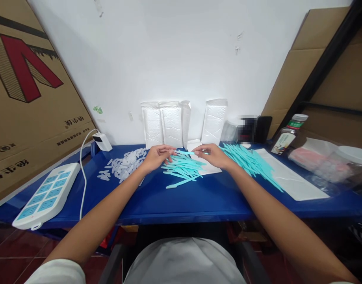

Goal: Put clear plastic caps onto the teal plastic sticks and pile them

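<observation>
Head view: a turquoise stick [184,152] spans between left hand [158,157] and right hand [212,155].

Stick [186,152] partly hid. by R hand [214,154], cardbd box [51,102] cut off.

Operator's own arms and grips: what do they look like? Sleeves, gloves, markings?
Left grip and right grip: bare, slender-fingered human hands, no gloves. Left forearm and right forearm: bare, tapering to the wrists; no watch, bracelet, cables or markings visible. Pale off-white fabric sleeve around the left arm, near the elbow.
</observation>
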The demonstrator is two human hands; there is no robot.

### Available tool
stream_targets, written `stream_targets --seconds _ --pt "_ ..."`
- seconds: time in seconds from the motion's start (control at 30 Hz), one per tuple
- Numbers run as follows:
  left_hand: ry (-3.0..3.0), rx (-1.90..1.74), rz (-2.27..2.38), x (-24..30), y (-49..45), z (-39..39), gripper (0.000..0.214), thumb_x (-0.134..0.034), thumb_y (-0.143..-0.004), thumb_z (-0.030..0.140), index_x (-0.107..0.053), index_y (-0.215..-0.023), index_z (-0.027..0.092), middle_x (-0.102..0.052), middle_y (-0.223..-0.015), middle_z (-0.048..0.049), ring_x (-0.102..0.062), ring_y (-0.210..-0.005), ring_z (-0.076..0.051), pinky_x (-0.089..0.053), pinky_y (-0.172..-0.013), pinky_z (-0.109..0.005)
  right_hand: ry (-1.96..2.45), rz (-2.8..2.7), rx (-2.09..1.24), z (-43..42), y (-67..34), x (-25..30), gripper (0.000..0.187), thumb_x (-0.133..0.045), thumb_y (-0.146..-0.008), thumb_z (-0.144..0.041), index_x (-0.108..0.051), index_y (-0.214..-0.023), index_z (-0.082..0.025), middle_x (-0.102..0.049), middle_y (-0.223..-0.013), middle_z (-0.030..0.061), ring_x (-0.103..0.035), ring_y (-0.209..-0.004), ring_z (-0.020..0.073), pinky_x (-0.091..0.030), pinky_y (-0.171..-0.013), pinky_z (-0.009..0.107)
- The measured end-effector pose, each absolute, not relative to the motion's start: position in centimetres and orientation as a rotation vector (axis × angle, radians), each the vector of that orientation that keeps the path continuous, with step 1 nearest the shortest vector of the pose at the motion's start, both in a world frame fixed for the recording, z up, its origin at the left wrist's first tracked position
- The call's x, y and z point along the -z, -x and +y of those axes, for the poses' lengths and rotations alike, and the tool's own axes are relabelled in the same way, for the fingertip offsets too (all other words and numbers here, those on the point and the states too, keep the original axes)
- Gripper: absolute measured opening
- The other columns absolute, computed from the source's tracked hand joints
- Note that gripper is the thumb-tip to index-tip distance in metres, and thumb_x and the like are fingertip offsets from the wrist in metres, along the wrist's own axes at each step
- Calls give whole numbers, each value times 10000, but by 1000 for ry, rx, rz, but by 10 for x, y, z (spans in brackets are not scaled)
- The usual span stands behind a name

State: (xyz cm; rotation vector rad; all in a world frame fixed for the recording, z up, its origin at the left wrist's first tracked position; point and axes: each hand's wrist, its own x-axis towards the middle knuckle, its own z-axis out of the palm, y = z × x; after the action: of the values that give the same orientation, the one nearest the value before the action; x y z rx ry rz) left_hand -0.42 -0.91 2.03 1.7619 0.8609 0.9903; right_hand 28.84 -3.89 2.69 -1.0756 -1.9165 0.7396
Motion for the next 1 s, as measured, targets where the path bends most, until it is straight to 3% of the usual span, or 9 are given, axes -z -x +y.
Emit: stream_targets --seconds 0.13,0.23,0.37,0.6,0.77,1.0 --pt "-1783 -1003 857 -17 3 -9 565 -806 -845 585 -781 -1152 111 -799 -981 -150 -702 -700 -178 -564 -606 -286 1086 -1905 -771 -39 -289 -28 396 -701 -908 -526 -841 -1049 -184 -813 -1099 88 -726 -1024 266 -536 -1009 417" --pt "-1734 -1063 853 -13 2 -6 605 -834 -812 578 -763 -1190 111 -791 -1023 -152 -682 -667 -159 -583 -630 -307 1096 -1887 -751 -40 -289 -28 384 -699 -911 -520 -840 -1041 -188 -811 -1107 88 -723 -1037 266 -534 -1008 415" --pt "-1813 -1124 956 -12 5 -1 588 -815 -797 601 -777 -1116 109 -774 -966 -141 -704 -788 -212 -588 -680 -325 1107 -1872 -727 -38 -290 -27 368 -701 -908 -521 -842 -1014 -199 -813 -1113 87 -725 -1047 269 -530 -1024 427" --pt "-2222 -442 815 -39 24 -12 414 -838 -771 574 -839 -905 182 -616 -616 -19 -503 -573 -145 -395 -560 -277 1102 -1908 -688 -34 -291 -21 355 -683 -913 -506 -844 -992 -199 -817 -1091 83 -728 -1033 267 -532 -1028 429" --pt "-2291 -173 652 -41 23 -18 384 -844 -760 567 -876 -963 242 -650 -707 -49 -531 -631 -175 -393 -567 -293 1115 -1913 -689 -33 -292 -20 346 -678 -912 -496 -845 -991 -203 -819 -1085 77 -728 -1028 266 -533 -1030 436" --pt "-2360 -119 657 -34 19 -18 335 -856 -759 550 -872 -912 253 -625 -712 -43 -536 -636 -177 -370 -549 -294 1127 -1931 -695 -32 -293 -19 335 -671 -915 -470 -843 -990 -191 -819 -1088 80 -734 -1024 261 -533 -1030 425"
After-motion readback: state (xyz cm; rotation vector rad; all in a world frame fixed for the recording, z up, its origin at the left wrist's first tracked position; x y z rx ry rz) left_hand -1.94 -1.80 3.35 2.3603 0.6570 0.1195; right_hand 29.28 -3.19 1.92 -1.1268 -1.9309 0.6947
